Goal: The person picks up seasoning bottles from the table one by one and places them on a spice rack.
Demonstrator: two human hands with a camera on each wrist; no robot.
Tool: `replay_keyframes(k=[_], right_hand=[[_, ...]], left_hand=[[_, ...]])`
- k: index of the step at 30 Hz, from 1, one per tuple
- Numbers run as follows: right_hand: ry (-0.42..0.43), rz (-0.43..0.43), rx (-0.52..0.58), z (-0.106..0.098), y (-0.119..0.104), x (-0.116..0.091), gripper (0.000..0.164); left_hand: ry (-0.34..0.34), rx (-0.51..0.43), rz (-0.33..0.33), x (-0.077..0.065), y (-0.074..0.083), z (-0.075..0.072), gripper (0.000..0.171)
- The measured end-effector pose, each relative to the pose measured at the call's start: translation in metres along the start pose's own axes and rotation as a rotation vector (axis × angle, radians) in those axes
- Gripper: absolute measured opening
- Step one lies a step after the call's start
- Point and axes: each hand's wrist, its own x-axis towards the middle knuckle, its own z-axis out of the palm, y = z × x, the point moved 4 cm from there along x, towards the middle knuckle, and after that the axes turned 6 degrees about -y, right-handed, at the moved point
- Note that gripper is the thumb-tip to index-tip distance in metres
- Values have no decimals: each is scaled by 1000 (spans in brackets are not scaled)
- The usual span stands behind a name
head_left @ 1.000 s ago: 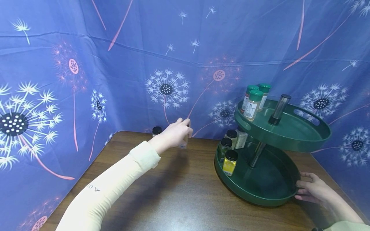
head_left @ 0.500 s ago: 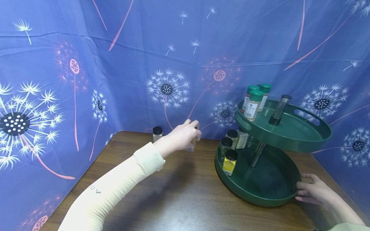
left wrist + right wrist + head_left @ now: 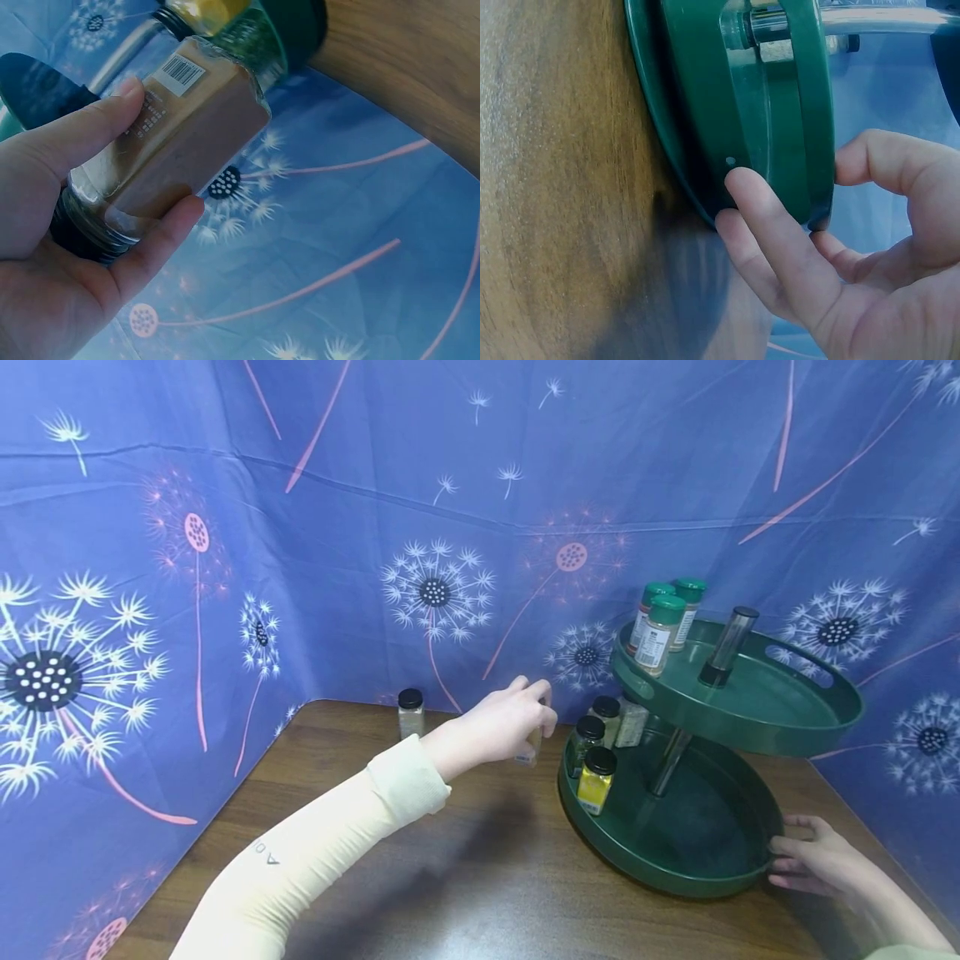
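My left hand [image 3: 504,722] grips a clear square spice jar [image 3: 184,124] of brown powder by its black-capped end. In the head view this jar [image 3: 528,752] hangs off the tabletop, just left of a green two-tier turntable. My right hand [image 3: 816,858] touches the outer wall of the lower tier [image 3: 690,883] at its right side. In the right wrist view, its fairly straight fingers [image 3: 761,199] rest against that green wall. Several black-capped jars stand on the lower tier's left side, among them a yellow-labelled jar [image 3: 596,785].
Three green-capped shakers [image 3: 656,639] stand at the left of the upper tier [image 3: 757,722]. A metal post [image 3: 727,647] rises through both tiers. Another black-capped jar [image 3: 411,717] stands at the back of the wooden table [image 3: 457,860], before a blue dandelion-print cloth [image 3: 337,568].
My left hand has carried the jar rightward, closer to the turntable, uncovering more of the jar at the back. My right hand stays at the lower tier's edge.
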Motion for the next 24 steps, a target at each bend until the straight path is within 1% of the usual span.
replay_keyframes(k=[6, 10, 13, 17, 20, 24], right_hand=[[-37, 17, 3, -2, 1, 1, 80], [-65, 38, 5, -5, 3, 3, 82], [-90, 37, 10, -9, 4, 5, 83], [-97, 22, -9, -15, 1, 6, 82], [-86, 8, -19, -18, -2, 7, 79], [-109, -32, 6, -20, -4, 11, 73]], left_hand=[[11, 5, 24, 6, 12, -2, 27], [-3, -4, 34, 10, 19, -2, 26], [-13, -15, 48, 12, 24, -2, 27], [-10, -15, 63, 16, 31, -2, 26], [-13, -8, 69, 20, 36, 0, 25], [-14, 2, 80, 25, 42, 2, 27]])
